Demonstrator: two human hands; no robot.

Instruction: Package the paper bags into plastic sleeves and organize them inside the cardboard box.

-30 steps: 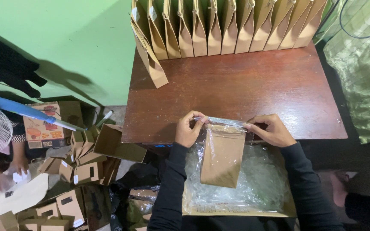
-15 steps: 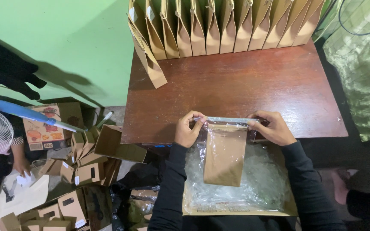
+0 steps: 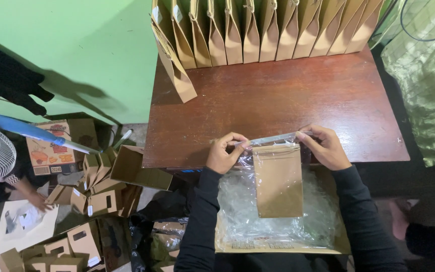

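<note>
A dark wooden surface [image 3: 278, 100] carries a row of upright brown paper bags [image 3: 263, 30] along its far edge; a shallow box of clear plastic sleeves [image 3: 273, 221] sits at its near edge; over that box hangs a flat brown pouch in a clear sleeve [image 3: 278, 179]; the left hand [image 3: 225, 153] and right hand [image 3: 325, 147] each pinch a top corner of the sleeve, stretching its flap between them.

Head view, steeply down, near table [image 3: 278, 100]
</note>
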